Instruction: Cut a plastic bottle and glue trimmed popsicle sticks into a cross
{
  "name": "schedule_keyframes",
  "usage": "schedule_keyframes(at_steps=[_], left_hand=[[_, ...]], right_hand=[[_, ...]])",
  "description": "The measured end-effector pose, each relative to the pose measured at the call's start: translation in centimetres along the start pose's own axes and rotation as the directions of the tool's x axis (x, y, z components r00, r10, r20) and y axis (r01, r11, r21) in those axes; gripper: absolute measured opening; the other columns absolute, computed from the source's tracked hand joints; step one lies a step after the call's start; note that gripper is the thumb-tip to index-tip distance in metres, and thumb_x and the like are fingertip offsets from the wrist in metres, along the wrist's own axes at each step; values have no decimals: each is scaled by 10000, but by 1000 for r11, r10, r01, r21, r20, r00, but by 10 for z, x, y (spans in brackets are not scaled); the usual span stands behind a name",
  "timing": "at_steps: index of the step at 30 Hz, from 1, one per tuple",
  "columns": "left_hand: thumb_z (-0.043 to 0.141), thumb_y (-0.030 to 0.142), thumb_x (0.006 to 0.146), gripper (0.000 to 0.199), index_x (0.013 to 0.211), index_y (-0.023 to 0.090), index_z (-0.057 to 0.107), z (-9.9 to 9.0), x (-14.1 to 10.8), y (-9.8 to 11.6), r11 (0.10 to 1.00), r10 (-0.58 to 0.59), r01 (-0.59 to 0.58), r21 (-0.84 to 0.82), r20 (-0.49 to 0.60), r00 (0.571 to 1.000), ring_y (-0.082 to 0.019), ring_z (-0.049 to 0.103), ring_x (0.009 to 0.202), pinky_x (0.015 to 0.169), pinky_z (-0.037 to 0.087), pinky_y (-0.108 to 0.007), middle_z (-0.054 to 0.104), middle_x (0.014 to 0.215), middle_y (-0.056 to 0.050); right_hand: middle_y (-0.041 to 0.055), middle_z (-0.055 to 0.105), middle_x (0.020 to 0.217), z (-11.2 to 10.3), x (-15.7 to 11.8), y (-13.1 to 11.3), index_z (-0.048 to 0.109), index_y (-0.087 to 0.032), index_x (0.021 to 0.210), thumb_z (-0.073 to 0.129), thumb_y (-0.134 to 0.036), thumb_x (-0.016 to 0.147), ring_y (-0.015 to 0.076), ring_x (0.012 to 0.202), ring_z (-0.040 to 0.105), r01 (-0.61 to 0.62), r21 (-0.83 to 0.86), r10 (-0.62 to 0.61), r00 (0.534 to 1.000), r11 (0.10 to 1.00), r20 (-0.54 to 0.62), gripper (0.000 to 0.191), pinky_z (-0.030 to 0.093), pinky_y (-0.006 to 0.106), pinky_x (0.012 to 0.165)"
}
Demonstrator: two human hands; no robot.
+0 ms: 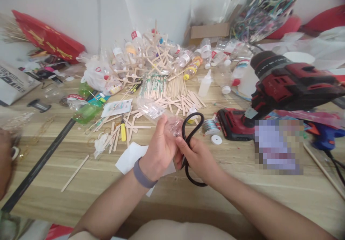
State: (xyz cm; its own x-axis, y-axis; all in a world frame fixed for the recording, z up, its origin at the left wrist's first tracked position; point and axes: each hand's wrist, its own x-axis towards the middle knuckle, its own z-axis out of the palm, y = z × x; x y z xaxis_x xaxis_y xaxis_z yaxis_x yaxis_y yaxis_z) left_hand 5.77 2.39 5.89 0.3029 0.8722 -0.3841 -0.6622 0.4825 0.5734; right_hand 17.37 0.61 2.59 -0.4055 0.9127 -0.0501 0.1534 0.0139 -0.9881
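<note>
My left hand (161, 146) is closed around a clear plastic bottle (151, 108) that points away from me over the table. My right hand (198, 157) grips a pair of scissors (201, 121) with large black loop handles. The two hands meet at the near end of the bottle, and the scissor blades are mostly hidden by my fingers. Under my left hand lies a white sheet of paper (129, 159). A yellow-handled tool (123, 131) and loose wooden sticks (115, 139) lie left of it.
A red cordless drill (285, 85) stands on the right, near a blue glue gun (323, 135). Wire spools (210, 127) sit beside it. Plastic bottles (185, 58) and sticks crowd the back. A black bar (40, 166) crosses the left, near another person's hand (4, 157).
</note>
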Motion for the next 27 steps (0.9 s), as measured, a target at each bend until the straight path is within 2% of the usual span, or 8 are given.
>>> schedule_keyframes(at_steps=[2,5,7,9,11,14,21,27], left_hand=[[424,566,921,478,915,147,655,1,1,2,1000,15,-16,13,46,999,-152,511,368,339,365,-257,628,601,-31],[475,418,939,333,898,135,644,2,4,5,987,149,-147,-69,27,988,-151,619,552,489,478,-240,681,733,-55],[499,306,932,228,888,136,644,3,5,8,972,205,-205,-111,-15,979,-143,648,663,587,507,-226,693,790,-54],[500,238,908,180,864,138,643,3,6,10,974,191,-196,-112,-56,980,-137,639,654,581,497,-224,687,773,-45],[499,201,870,157,817,137,632,3,5,12,983,153,-162,-91,-97,983,-143,621,612,543,479,-234,673,732,-41],[509,189,837,134,747,146,599,3,3,14,988,129,-140,-72,-133,983,-155,614,599,543,479,-251,650,682,-36],[439,292,987,277,822,138,600,8,2,14,987,92,-112,-112,-175,980,-130,628,631,594,502,-229,659,721,-41],[412,245,992,328,750,132,603,12,1,10,981,121,-144,-130,-170,978,-125,616,623,589,494,-220,643,699,-35]], right_hand=[[15,618,468,-5,1,-3,509,-217,571,317,-514,990,151,410,612,7,-21,-7,1000,1000,5,548,486,245,433],[12,610,462,-15,4,-5,508,-215,558,347,-475,987,144,411,591,96,-308,-121,991,947,-63,527,439,243,458],[27,619,483,-20,7,-3,546,-207,590,339,-500,986,157,416,577,124,-573,-237,963,810,-126,535,375,256,453],[52,637,520,-23,8,1,616,-187,692,288,-537,993,178,418,569,110,-770,-353,923,628,-156,567,286,273,432],[67,640,529,-24,9,4,662,-166,791,221,-535,1009,189,410,557,105,-876,-437,890,471,-129,615,209,289,430],[64,617,493,-23,9,7,677,-154,800,170,-504,1028,175,374,522,129,-932,-513,855,338,-68,656,152,305,440],[84,688,578,-21,6,8,693,-126,822,257,-437,1042,168,404,579,151,-960,-598,801,236,-21,579,182,290,433],[93,704,610,-17,6,9,696,-129,934,290,-425,1036,185,449,623,108,-951,-531,845,289,-65,513,228,281,427]])
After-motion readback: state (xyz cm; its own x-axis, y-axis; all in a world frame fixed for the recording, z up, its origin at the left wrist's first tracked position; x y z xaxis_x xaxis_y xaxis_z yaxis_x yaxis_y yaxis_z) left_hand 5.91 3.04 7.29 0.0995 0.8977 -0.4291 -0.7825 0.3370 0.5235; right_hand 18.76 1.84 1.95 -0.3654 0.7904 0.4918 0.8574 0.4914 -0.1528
